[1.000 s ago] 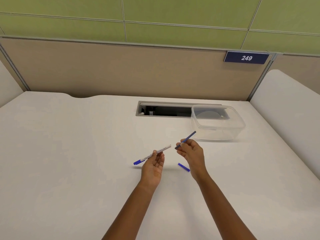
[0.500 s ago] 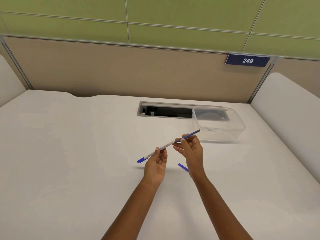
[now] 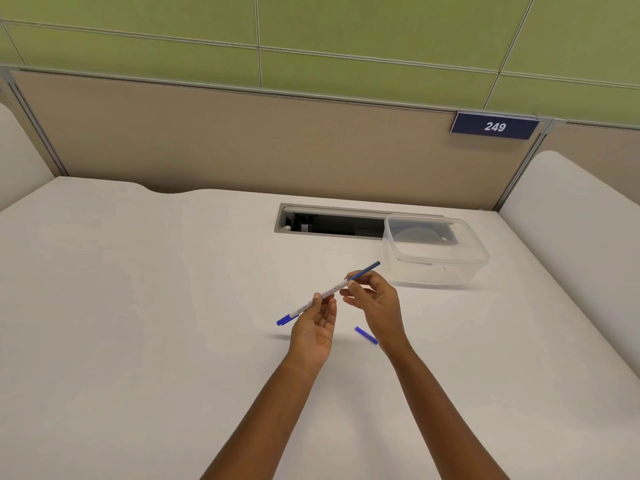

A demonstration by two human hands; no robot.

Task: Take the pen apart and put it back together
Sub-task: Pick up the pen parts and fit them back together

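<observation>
My left hand (image 3: 313, 329) pinches the white pen barrel (image 3: 330, 291) between thumb and fingertips, above the table's middle; the barrel's blue end cap (image 3: 285, 319) points down-left. My right hand (image 3: 375, 299) pinches the thin dark-blue ink refill (image 3: 365, 270), whose lower end sits in the barrel's open upper end, so both form one slanted line. Its upper end sticks out up-right past my fingers. A small blue pen piece (image 3: 366, 335) lies on the white table (image 3: 138, 323) just below my right hand, partly hidden by my wrist.
A clear plastic box (image 3: 434, 251) with its lid on stands at the back right, next to a rectangular cable slot (image 3: 329, 223) in the table. A beige partition with a "249" sign (image 3: 494, 126) closes the back; white side panels flank the table.
The refill and the barrel were apart a second ago. My right hand has brought the refill's lower end to the barrel's open end and into it; both hands have risen slightly.
</observation>
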